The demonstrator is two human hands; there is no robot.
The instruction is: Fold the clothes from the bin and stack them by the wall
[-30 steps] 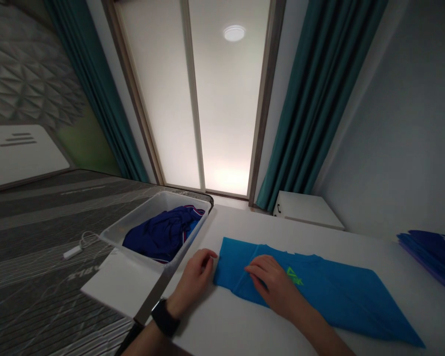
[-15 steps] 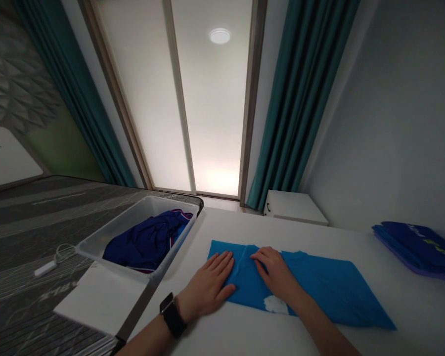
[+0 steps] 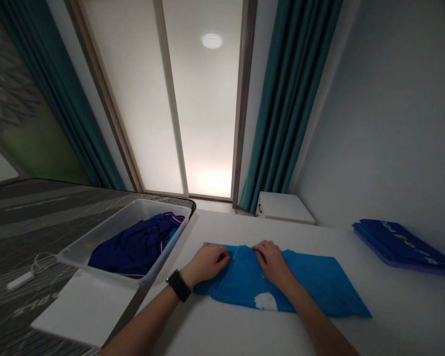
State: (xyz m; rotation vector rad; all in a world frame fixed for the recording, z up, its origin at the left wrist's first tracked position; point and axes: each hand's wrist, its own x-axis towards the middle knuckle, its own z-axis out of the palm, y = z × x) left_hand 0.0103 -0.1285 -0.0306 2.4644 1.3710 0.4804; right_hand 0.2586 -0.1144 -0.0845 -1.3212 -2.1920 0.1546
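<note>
Frosted door panels [image 3: 207, 123] glow beyond the tabletop [image 3: 215, 331], where a blue garment [image 3: 241, 277] lies beneath the fingers [image 3: 223, 257]. The left hand [image 3: 204, 263] curls over its left end; the right hand [image 3: 276, 267] bends near its far edge. Whether either pinches cloth, I cannot tell. Left of the fingers stands a bin [image 3: 129, 215]; well right, a folded stack [image 3: 400, 244].

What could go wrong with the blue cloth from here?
1. Skewed fold: a slanted fold line crosses the blue cloth between the left hand and the right hand; uneven pulling by the two could twist it.
2. Ragged outline: the cloth's near right corner juts out in a point, so its edges may not line up if it is folded further.
</note>
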